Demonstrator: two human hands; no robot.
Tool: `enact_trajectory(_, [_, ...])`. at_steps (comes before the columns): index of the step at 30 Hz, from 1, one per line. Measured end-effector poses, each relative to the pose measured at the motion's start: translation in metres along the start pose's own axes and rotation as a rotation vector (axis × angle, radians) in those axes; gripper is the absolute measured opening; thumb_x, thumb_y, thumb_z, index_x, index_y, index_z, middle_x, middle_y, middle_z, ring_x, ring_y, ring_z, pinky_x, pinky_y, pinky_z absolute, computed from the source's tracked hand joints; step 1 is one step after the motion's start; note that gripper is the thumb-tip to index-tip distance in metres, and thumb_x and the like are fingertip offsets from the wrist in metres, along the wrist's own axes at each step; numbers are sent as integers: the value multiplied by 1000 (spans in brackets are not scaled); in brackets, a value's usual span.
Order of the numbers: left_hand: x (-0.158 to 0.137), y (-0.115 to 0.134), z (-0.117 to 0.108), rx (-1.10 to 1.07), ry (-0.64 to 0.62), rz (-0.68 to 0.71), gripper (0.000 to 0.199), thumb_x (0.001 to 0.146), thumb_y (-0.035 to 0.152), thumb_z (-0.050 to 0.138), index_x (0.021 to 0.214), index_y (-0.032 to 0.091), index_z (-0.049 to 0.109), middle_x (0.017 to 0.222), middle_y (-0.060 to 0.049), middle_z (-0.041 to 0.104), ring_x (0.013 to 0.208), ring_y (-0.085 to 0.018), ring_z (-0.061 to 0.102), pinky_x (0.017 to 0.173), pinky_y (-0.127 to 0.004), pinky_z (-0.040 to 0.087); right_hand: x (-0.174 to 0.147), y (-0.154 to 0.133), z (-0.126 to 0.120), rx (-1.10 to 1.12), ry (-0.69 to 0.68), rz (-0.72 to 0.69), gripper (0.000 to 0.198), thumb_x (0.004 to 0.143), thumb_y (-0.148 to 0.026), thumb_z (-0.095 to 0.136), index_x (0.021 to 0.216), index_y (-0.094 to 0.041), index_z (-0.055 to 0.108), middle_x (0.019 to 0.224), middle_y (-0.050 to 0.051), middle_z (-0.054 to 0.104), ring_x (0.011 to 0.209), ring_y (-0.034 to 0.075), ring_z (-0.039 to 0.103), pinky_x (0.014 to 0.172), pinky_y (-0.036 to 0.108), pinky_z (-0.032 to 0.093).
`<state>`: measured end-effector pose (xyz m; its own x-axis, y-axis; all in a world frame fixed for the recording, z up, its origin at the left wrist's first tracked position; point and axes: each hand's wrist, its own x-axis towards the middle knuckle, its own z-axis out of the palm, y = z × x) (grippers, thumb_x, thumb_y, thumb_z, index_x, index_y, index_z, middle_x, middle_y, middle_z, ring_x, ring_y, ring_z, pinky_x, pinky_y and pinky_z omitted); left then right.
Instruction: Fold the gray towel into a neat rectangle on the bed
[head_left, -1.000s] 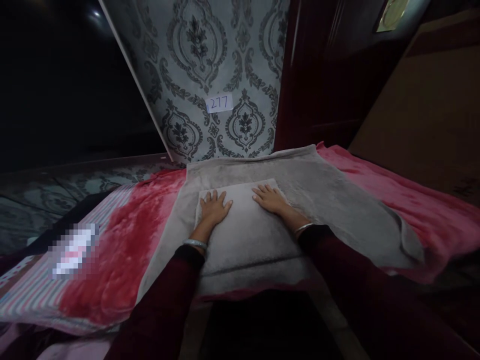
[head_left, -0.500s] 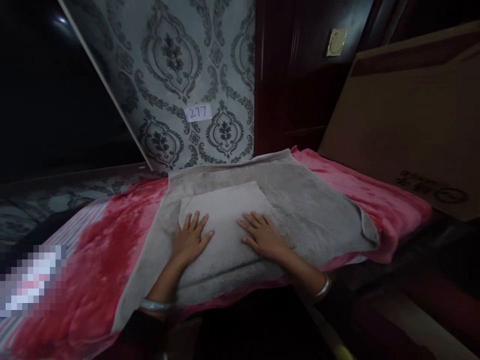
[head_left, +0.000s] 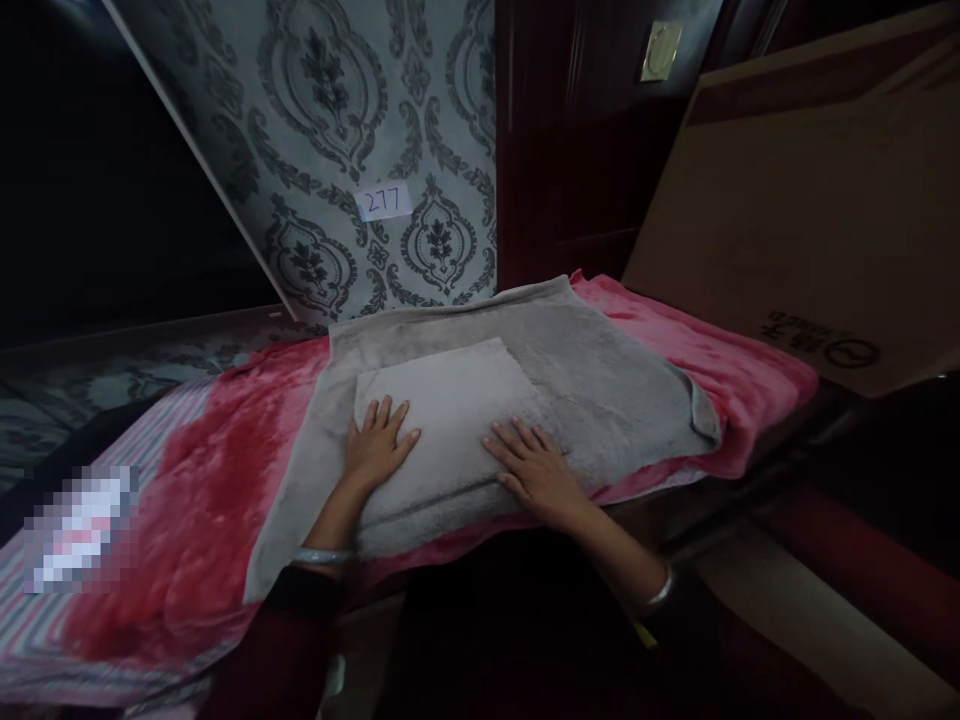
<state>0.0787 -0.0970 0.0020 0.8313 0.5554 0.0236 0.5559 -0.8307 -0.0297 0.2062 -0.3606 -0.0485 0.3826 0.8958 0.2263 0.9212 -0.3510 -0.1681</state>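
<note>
A grey plush cloth (head_left: 615, 370) lies spread out, with a paler, flat, squarish piece (head_left: 442, 395) on its middle. Whether that piece is a separate sheet or part of the cloth, I cannot tell. My left hand (head_left: 377, 445) rests palm down on its left side, fingers spread. On the right, my right hand (head_left: 538, 478) lies flat with fingers apart, over the piece's right edge and the grey cloth. Neither hand grips anything. Under the grey cloth is a red and pink plush blanket (head_left: 202, 520), showing at both sides and along the near edge.
Striped fabric (head_left: 45, 620) shows at the left end. Behind stands a patterned wall (head_left: 315, 130) with a paper label (head_left: 383, 201) reading 277. A dark screen-like panel (head_left: 97, 200) is at left. A large cardboard box (head_left: 795, 210) leans at right beside a dark red door (head_left: 570, 150).
The view has shifted a little, so the bedding sits higher and further left. My right hand has slid slightly right and towards me across the cloth; my left hand stays nearly in place.
</note>
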Motion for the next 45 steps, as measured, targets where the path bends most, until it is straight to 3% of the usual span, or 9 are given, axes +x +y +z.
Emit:
enact_trajectory(4, [-13, 11, -16, -11, -34, 1, 61, 102, 50, 38, 158, 25, 38, 168, -12, 26, 155, -35, 21, 121, -66, 19, -21, 2, 3, 113, 91, 8, 48, 105, -36, 42, 152, -25, 51, 160, 4, 41, 151, 31, 30, 121, 55, 30])
enact_trajectory(9, [-44, 49, -22, -65, 55, 177, 56, 103, 44, 38, 155, 24, 42, 164, -12, 36, 154, -31, 27, 123, -64, 15, 8, 18, -19, 182, 234, 88, 50, 107, -37, 32, 149, -21, 54, 153, 9, 51, 147, 28, 38, 119, 50, 35])
enact_trajectory(16, [-60, 83, 13, -20, 107, 217, 61, 101, 49, 41, 158, 27, 37, 167, -14, 27, 155, -34, 23, 120, -68, 20, 42, 15, -16, -55, 17, 179, 54, 105, -44, 41, 157, -29, 42, 165, 5, 32, 153, 35, 23, 119, 60, 26])
enact_trajectory(21, [-63, 68, 19, 10, 116, 218, 65, 100, 54, 43, 158, 26, 37, 167, -14, 27, 155, -32, 23, 122, -61, 22, 35, 16, -7, -87, 19, 178, 55, 105, -45, 39, 157, -29, 41, 165, 5, 31, 153, 33, 24, 120, 58, 25])
enact_trajectory(26, [-76, 35, 23, 29, 165, 51, 70, 99, 56, 44, 157, 17, 39, 165, -18, 30, 154, -33, 25, 123, -57, 23, 37, 16, -4, -91, 26, 174, 55, 105, -43, 40, 157, -29, 41, 165, 5, 32, 153, 33, 24, 120, 58, 25])
enact_trajectory(32, [-90, -8, 20, -54, 76, -4, 65, 100, 46, 42, 157, 15, 37, 165, -16, 29, 154, -31, 26, 123, -61, 20, 36, 27, 4, -30, 0, 151, 56, 104, -47, 38, 157, -31, 41, 165, 5, 31, 153, 34, 22, 120, 60, 25])
enact_trajectory(37, [-55, -23, -8, -129, 39, 53, 52, 101, 32, 40, 151, 20, 48, 158, -13, 45, 151, -27, 35, 123, -53, 26, 66, 47, -10, 57, -38, 131, 58, 105, -47, 33, 160, -27, 37, 164, 8, 33, 151, 31, 30, 118, 54, 32])
enact_trajectory(42, [27, 12, -40, -163, -88, 122, 61, 101, 34, 41, 158, 16, 33, 167, -14, 28, 155, -25, 23, 124, -49, 23, 148, 37, -42, 62, -77, 197, 59, 106, -46, 35, 161, -24, 33, 166, 10, 28, 153, 32, 25, 119, 52, 29])
enact_trajectory(45, [71, 33, -41, -180, -75, 130, 65, 101, 40, 41, 159, 15, 30, 168, -15, 24, 156, -27, 20, 125, -51, 19, 186, 26, -40, 37, -67, 268, 56, 108, -45, 32, 160, -25, 35, 167, 11, 26, 153, 33, 23, 119, 55, 27])
